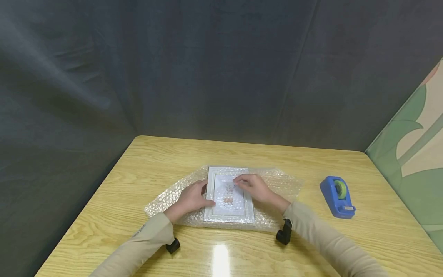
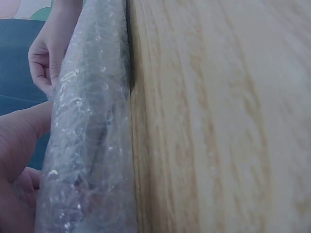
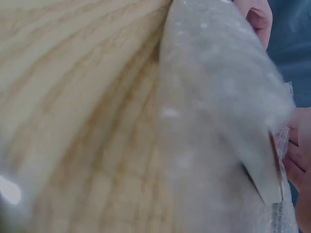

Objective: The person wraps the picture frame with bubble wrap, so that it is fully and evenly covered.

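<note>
A white picture frame (image 1: 211, 215), with a small plant picture inside, lies upright in portrait on a sheet of bubble wrap (image 1: 167, 200). Some of the wrap lies over its face. My left hand (image 1: 190, 198) holds the frame by its left edge, thumb over the front border. Above the picture's upper right part, my right hand (image 1: 257, 188) pinches the wrap, fingertips bent together. The left wrist view shows those bent fingers (image 2: 43, 73) at the wrap's upper edge. In the right wrist view a corner of the frame (image 3: 260, 174) shows beside the blurred wrap.
To the right on the wooden table (image 1: 166, 154) stands a blue tape dispenser (image 1: 337, 198) with a green-yellow roll. A dark curtain (image 1: 214, 77) hangs behind the table. Leaf-patterned fabric (image 1: 418, 154) borders the right side.
</note>
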A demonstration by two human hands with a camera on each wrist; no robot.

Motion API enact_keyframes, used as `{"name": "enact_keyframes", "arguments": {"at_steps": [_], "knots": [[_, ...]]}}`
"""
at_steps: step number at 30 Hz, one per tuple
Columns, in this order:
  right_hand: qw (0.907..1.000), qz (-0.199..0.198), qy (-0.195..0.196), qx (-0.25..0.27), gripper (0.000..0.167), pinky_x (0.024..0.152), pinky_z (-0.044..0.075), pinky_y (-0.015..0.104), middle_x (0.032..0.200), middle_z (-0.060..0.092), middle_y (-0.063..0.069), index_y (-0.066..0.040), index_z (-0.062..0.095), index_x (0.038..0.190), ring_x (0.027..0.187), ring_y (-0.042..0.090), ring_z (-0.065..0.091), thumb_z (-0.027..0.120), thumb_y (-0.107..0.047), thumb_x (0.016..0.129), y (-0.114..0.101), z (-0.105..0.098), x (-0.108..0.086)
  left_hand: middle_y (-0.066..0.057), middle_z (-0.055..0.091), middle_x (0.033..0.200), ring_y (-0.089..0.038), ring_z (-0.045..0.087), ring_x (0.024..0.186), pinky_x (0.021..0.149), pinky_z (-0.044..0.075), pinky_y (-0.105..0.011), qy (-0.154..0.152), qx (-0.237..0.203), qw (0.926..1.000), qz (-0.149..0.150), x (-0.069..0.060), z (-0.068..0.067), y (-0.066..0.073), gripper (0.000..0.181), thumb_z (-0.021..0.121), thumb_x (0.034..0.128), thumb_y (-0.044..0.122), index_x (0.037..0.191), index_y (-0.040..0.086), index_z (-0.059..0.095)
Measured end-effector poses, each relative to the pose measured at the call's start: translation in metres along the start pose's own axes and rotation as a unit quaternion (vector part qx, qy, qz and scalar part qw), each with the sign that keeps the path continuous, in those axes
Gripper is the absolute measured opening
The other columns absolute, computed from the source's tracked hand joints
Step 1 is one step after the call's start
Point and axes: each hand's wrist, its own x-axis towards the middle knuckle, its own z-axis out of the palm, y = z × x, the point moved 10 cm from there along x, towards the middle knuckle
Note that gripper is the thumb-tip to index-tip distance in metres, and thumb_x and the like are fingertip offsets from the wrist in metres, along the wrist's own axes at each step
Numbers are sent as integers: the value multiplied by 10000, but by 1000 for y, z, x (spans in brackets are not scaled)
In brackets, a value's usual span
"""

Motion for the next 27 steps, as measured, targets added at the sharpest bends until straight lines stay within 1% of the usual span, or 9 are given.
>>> {"name": "enact_keyframes", "arguments": {"at_steps": [4, 7, 12, 16, 18, 22, 23, 25, 27], "knots": [[9999, -58, 35, -152, 157, 844, 504, 341, 991, 676, 107, -17, 674, 983, 941, 243, 630, 600, -46, 848, 1, 3, -2, -149, 520, 1272, -322, 501, 1133, 912, 423, -495, -12, -3, 10000, -18, 0, 0, -1, 898, 773, 628, 441, 1340, 23, 418], [9994, -91, -21, -328, 160, 825, 512, 324, 982, 680, 93, -25, 677, 985, 912, 218, 639, 611, -64, 845, 0, 5, -3, -147, 519, 1274, -319, 501, 1133, 911, 424, -497, -7, 2, 10000, 8, 0, 0, 0, 898, 771, 631, 445, 1341, 26, 417], [9962, -287, -321, -762, 182, 783, 522, 275, 959, 685, 70, -40, 673, 1006, 839, 156, 647, 612, -114, 852, -6, 11, -3, -140, 524, 1270, -313, 507, 1126, 909, 424, -498, 3, -32, 10000, 28, -1, 0, 1, 895, 770, 634, 441, 1346, 33, 413], [9921, -585, -531, -980, 232, 753, 520, 253, 973, 675, 65, -40, 654, 1034, 799, 131, 628, 641, -152, 832, -13, 16, -6, -137, 520, 1277, -312, 503, 1132, 917, 417, -501, -1, -45, 10000, 15, -1, 0, 1, 893, 772, 633, 435, 1346, 35, 413], [9903, -669, -651, -1031, 316, 788, 513, 290, 1026, 656, 77, -35, 638, 1071, 855, 158, 617, 669, -215, 813, -15, 19, -9, -137, 523, 1272, -311, 507, 1127, 914, 418, -503, -5, -45, 10000, 33, -1, 0, 2, 891, 771, 634, 434, 1344, 33, 414], [9844, -785, -903, -1292, 546, 914, 453, 375, 1165, 584, 114, -23, 588, 1170, 1039, 233, 558, 698, -368, 762, -19, 26, -15, -130, 539, 1247, -299, 523, 1099, 895, 432, -497, -5, -28, 10000, 43, -1, 0, 1, 886, 772, 633, 437, 1342, 41, 419], [9831, -808, -933, -1353, 578, 947, 429, 387, 1192, 568, 122, -22, 579, 1185, 1088, 245, 534, 699, -386, 753, -20, 27, -16, -133, 537, 1249, -302, 521, 1100, 893, 432, -498, 5, -39, 10000, 53, -1, 0, 1, 886, 772, 633, 436, 1343, 41, 418], [9818, -861, -925, -1420, 609, 960, 417, 391, 1205, 555, 130, -13, 566, 1200, 1104, 251, 523, 702, -392, 742, -21, 29, -17, -134, 532, 1255, -305, 514, 1108, 896, 432, -493, 25, -59, 9999, 87, 0, 0, 1, 876, 771, 639, 428, 1344, 46, 418], [9828, -845, -861, -1397, 605, 965, 412, 390, 1203, 557, 128, -12, 567, 1197, 1105, 249, 524, 710, -376, 736, -21, 28, -18, -146, 500, 1288, -321, 482, 1146, 928, 410, -496, 49, -94, 9998, 139, 0, 0, 2, 865, 770, 648, 411, 1344, 38, 415]]}}
